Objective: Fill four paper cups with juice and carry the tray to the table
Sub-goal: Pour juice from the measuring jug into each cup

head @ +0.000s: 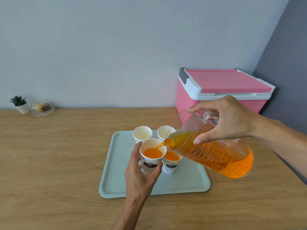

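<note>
A pale green tray (186,183) lies on the wooden counter. My left hand (139,175) grips a printed paper cup (152,156) partly filled with orange juice. My right hand (227,120) holds a ribbed clear pitcher (214,153) by its handle, tilted left, and a stream of juice runs from its spout into that cup. Beside it on the right stands a second cup (171,161) holding juice. Behind them two cups stand with no juice visible, one at the left (142,134) and one at the right (165,132), partly hidden by the pitcher.
A pink cooler box (221,90) with a white-rimmed lid stands at the back right against the wall. At the far left sit a small potted plant (20,104) and a glass dish of sweets (42,107). The counter's right edge runs close to the pitcher.
</note>
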